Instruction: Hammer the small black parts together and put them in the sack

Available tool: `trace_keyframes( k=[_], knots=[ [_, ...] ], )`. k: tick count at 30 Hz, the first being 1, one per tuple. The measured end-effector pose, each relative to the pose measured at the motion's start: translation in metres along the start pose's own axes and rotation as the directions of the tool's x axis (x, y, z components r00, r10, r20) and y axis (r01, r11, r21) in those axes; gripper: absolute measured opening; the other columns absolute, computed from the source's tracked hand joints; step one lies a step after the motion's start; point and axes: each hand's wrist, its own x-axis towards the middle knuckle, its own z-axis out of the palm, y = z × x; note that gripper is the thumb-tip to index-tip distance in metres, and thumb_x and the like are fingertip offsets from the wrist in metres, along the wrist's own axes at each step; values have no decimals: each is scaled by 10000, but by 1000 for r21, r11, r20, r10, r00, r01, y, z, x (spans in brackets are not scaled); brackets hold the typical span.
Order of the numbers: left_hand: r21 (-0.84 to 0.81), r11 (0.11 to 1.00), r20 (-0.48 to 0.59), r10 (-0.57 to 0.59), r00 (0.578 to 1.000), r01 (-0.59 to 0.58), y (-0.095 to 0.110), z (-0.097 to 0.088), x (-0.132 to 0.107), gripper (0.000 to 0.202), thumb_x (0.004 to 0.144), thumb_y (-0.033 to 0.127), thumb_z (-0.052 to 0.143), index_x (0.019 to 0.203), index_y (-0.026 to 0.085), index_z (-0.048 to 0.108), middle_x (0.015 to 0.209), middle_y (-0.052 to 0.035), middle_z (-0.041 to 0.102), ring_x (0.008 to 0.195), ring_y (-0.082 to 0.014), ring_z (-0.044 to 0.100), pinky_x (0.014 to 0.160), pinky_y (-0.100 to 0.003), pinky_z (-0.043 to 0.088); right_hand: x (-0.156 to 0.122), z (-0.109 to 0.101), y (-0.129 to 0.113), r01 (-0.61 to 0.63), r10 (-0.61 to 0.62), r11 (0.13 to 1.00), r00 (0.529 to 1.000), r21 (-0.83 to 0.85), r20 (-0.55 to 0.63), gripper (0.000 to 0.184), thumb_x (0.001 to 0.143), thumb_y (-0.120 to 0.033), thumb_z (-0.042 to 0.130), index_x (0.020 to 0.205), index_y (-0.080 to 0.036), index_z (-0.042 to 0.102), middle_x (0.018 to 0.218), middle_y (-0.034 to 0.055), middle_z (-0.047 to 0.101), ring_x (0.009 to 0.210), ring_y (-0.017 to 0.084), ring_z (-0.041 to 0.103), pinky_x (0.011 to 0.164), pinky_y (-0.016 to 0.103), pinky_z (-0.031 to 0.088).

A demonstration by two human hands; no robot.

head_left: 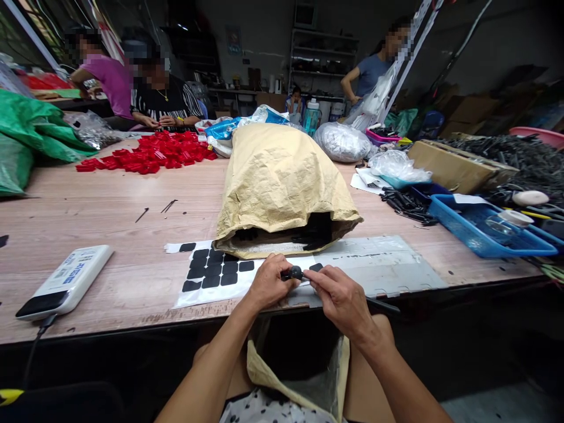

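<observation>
My left hand is closed around a small black part with a round knob end, held above the front of the table. Close against it, my right hand pinches with thumb and forefinger at the knob's side; what it grips is too small to make out. A black rod-like piece sticks out past my right hand at the table edge; whether I hold it cannot be seen. Beneath my hands lies a white sheet with black rounded-square stickers. Just beyond, a brown paper sack lies with its mouth facing me, dark pieces inside.
A second open sack sits between my knees. Red parts are piled at the back left, near a white device with a cable. A blue tray and black parts stand right. Other people are beyond the table.
</observation>
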Motion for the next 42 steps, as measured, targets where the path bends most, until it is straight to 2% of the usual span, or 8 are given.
trace_keyframes(
  k=[5, 10, 14, 19, 23, 26, 37, 42],
  knots=[
    [-18, 1000, -23, -2, 1000, 1, -1, 1, 1, 114, 739, 206, 785, 845, 208, 744, 810, -14, 600, 906, -208, 530, 802, -322, 410, -1, -9, 5, -60, 68, 995, 990, 74, -123, 330, 989, -230, 493, 1273, -293, 649, 925, 41, 663, 874, 171, 610, 789, 294, 504],
    [-9, 1000, -24, 0, 1000, 0, -1, 1, 2, 109, 750, 198, 766, 858, 214, 759, 799, -15, 604, 894, -208, 536, 799, -327, 411, -7, -7, 11, -77, 80, 994, 996, 73, -50, 316, 987, -231, 486, 1232, -299, 674, 887, 29, 666, 871, 166, 629, 796, 287, 514],
    [1, 1000, -20, -3, 1000, 3, 0, 1, 1, 100, 744, 212, 763, 841, 211, 739, 821, -18, 621, 908, -215, 542, 805, -333, 415, -8, -12, 21, -126, 138, 986, 985, 113, -101, 292, 978, -264, 511, 1217, -295, 675, 962, 35, 689, 924, 175, 642, 834, 309, 521],
    [9, 1000, -23, -10, 1000, 10, 3, -1, 1, 121, 727, 183, 746, 829, 205, 683, 846, -16, 623, 892, -212, 538, 784, -332, 418, -8, -20, 56, -179, 187, 982, 973, 66, -133, 237, 948, -306, 550, 1121, -295, 712, 962, 34, 701, 928, 195, 647, 835, 337, 524],
    [-1, 1000, -18, -17, 1000, 17, 4, -2, 2, 158, 714, 169, 728, 840, 210, 642, 860, -9, 615, 874, -207, 531, 767, -326, 423, -12, -17, 94, -192, 188, 981, 974, -20, -127, 201, 909, -299, 578, 1031, -282, 737, 917, 32, 696, 914, 207, 633, 833, 355, 509],
    [0, 1000, -8, -24, 1000, 24, 5, -3, 2, 160, 710, 161, 713, 833, 210, 624, 862, -6, 609, 871, -205, 525, 762, -324, 421, -16, -12, 111, -220, 213, 974, 970, -54, -117, 190, 887, -301, 597, 1010, -279, 741, 898, 27, 690, 902, 208, 618, 825, 353, 494],
    [4, 999, 5, -35, 999, 35, 4, -3, 3, 139, 728, 165, 692, 840, 215, 627, 884, -9, 618, 887, -210, 527, 775, -331, 423, -10, -10, 109, -331, 319, 936, 942, -119, -109, 169, 820, -315, 618, 949, -289, 724, 848, -6, 666, 825, 180, 593, 731, 305, 432],
    [-13, 1000, -5, 11, 1000, -11, 8, -6, -1, 132, 753, 176, 706, 856, 213, 632, 893, -12, 638, 903, -211, 537, 796, -327, 428, -11, -6, 111, -307, 281, 932, 948, -193, -149, 164, 827, -307, 616, 952, -268, 715, 845, 3, 666, 835, 194, 583, 745, 310, 410]
  ],
)
